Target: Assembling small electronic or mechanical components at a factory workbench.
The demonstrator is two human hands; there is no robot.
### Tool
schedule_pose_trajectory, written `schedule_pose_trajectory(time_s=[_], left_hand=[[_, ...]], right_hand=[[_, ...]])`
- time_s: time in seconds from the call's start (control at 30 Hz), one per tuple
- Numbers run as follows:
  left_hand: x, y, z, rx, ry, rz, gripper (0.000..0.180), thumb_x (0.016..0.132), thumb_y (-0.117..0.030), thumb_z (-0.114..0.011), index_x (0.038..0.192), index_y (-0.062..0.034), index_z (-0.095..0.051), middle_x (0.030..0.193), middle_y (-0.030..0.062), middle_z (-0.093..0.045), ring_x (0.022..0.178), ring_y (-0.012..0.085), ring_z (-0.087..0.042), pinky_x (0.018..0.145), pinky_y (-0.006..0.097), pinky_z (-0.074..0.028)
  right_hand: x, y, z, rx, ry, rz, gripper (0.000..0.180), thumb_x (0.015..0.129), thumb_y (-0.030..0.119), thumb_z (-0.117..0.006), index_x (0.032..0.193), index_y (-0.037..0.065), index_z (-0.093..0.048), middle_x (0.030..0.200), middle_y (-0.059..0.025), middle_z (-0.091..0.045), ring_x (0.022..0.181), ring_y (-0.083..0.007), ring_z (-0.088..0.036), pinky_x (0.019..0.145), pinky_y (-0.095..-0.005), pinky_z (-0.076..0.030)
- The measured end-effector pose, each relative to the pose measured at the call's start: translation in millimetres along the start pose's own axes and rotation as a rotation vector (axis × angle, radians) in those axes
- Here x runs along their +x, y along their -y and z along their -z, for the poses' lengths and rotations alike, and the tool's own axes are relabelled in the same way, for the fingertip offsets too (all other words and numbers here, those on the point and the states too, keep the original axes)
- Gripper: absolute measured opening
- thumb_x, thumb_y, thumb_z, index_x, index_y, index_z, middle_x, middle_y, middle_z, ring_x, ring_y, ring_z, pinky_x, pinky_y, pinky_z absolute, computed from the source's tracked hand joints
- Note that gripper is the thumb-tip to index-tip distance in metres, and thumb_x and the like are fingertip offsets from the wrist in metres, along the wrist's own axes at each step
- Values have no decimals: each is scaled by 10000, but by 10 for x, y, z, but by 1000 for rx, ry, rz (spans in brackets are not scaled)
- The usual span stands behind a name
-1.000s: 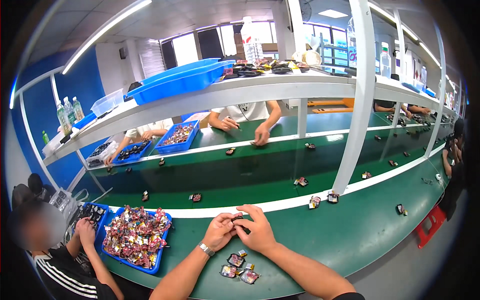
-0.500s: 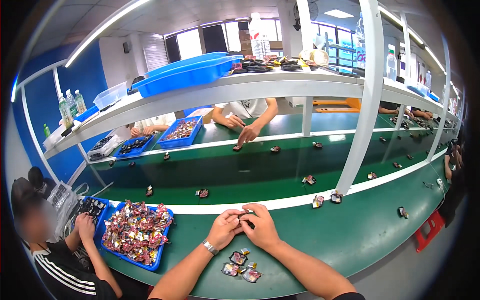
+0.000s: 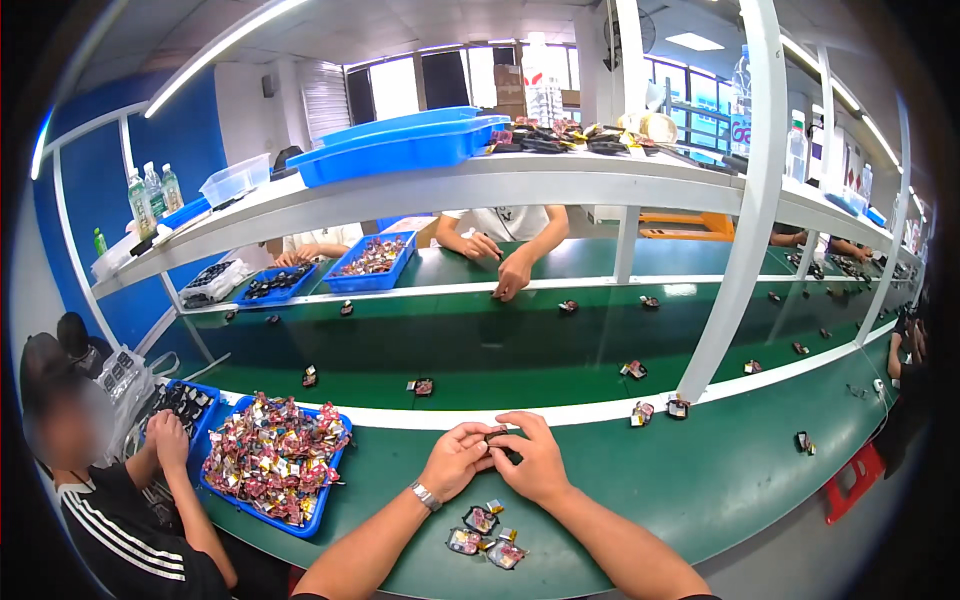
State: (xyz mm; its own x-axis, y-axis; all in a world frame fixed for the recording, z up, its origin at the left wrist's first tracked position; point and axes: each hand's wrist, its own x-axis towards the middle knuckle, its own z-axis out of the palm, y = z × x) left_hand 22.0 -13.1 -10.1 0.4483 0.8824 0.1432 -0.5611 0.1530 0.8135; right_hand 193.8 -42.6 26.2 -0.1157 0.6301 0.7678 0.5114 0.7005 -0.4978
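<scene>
Both my hands meet over the green bench, closed around one small dark piece (image 3: 495,437), which my fingers mostly cover. My left hand (image 3: 458,464), with a metal watch band at the wrist, pinches it from the left. Against its other side press the thumb and fingers of my right hand (image 3: 534,462). Between my forearms, a little nearer, lie three small black-rimmed electronic assemblies with reddish boards and silver-and-yellow parts: an upper one (image 3: 481,519), a left one (image 3: 464,541) and a right one (image 3: 506,555).
To my left stands a blue bin (image 3: 337,470) heaped with similar assemblies, beside a seated co-worker (image 3: 130,520). Beyond a white rail (image 3: 400,415) runs a green belt (image 3: 500,365) with scattered assemblies. A white post (image 3: 735,240) and shelf (image 3: 420,190) rise ahead. Another co-worker's hand (image 3: 514,275) reaches in opposite.
My fingers have shifted around the dark piece, and more of it shows. The view has moved slightly. The opposite co-worker's reaching hand has moved on the far side.
</scene>
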Motion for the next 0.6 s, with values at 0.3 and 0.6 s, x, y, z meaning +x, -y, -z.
schedule_pose_trajectory(time_s=[0.3, 0.6], left_hand=[[-24, 27, -34, -23, -4, -22, 236, 920, -21, -591, 1143, -40, -514, 1251, 142, -572, 1136, 235, -583, 964, 432, -510], [-39, -5, 38, -103, 94, -120, 216, 927, 5, -566, 1124, -69, -522, 1219, 116, -592, 1132, 218, -579, 941, 390, -514]], right_hand=[[-14, -36, -8, 64, 22, 6, 176, 708, 43, -736, 877, 87, -718, 1170, -79, -617, 1133, -300, -552, 947, -394, -474], [66, 177, 56, -106, -78, 219, 231, 663, 30, -737, 878, 60, -657, 1125, -108, -610, 1068, -308, -589, 899, -399, -503]])
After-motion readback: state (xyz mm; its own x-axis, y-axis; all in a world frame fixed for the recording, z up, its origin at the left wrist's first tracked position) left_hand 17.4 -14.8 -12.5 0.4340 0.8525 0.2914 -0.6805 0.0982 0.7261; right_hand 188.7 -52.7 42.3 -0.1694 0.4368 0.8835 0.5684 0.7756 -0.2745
